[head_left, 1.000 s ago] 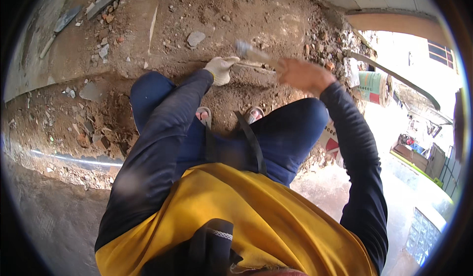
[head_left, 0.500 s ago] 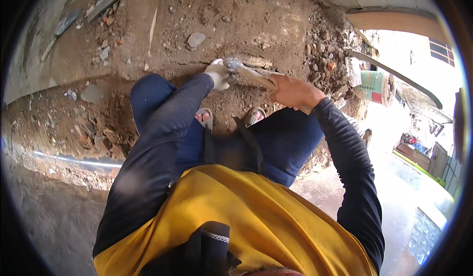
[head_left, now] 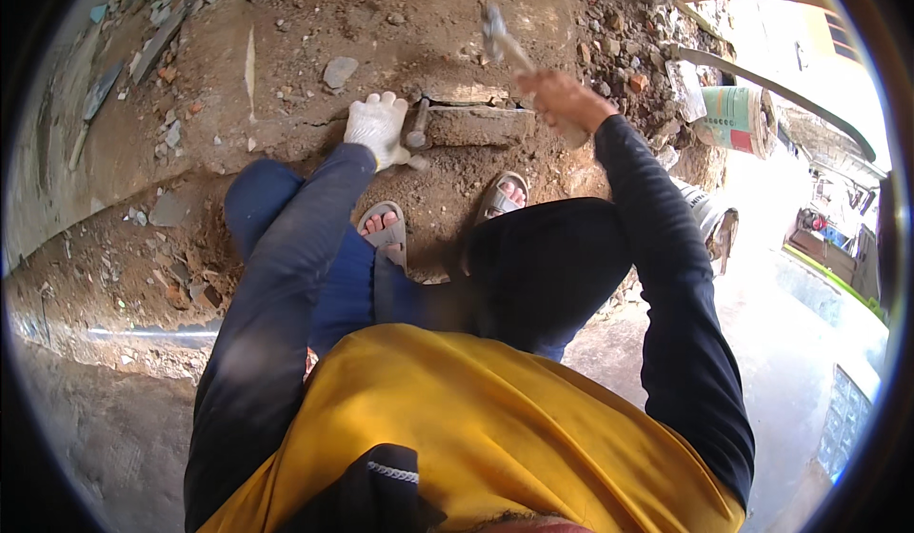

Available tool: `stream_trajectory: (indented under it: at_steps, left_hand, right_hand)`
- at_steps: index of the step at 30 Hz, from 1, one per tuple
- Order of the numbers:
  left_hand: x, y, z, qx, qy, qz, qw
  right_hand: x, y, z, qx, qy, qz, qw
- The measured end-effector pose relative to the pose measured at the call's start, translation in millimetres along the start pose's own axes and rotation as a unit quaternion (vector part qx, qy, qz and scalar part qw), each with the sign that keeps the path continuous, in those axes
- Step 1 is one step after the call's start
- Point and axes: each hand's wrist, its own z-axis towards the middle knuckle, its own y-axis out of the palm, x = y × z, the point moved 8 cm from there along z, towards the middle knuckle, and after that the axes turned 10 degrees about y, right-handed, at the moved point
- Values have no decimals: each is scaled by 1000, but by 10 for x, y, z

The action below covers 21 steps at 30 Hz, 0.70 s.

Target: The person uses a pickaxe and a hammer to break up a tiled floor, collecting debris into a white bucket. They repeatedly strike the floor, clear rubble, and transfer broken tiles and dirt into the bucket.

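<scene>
My left hand [head_left: 377,128], in a white knitted glove, is palm down just left of a short metal chisel [head_left: 417,126]. Its thumb sticks out sideways below the chisel's blunt end, and a small gap shows between glove and chisel. The chisel stands at the left end of a cracked earthy block [head_left: 481,127], where a dark gap runs along the edge. My bare right hand [head_left: 562,100] is wrapped round the wooden handle of a hammer [head_left: 494,32]. The hammer is lifted, its head beyond and right of the chisel, slightly blurred.
Sandalled feet [head_left: 385,227] stand close below the block. Broken rubble [head_left: 633,57] is heaped at the right, beside a green and white bucket [head_left: 728,122] and a long curved strip [head_left: 776,97]. A flat stone [head_left: 339,71] lies on the dirt beyond my left hand.
The hammer head has moved up and away from the chisel as my right hand rose. My left hand has shifted left, off the chisel, which stays standing by the block.
</scene>
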Motion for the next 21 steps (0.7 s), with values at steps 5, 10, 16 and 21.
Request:
stream_trajectory:
  at_steps: [5, 10, 16, 21]
  left_hand:
    - [38, 100, -27, 57, 14, 26, 998]
    - [-21, 249, 28, 83, 40, 23, 995]
    - [66, 314, -23, 103, 33, 43, 993]
    - [154, 341, -172, 92, 26, 58, 994]
  right_hand:
    - [622, 521, 173, -113, 114, 214, 964]
    - [391, 209, 291, -55, 2, 337, 940]
    - [587, 420, 249, -99, 15, 392, 914]
    - [1003, 854, 28, -159, 98, 380, 906]
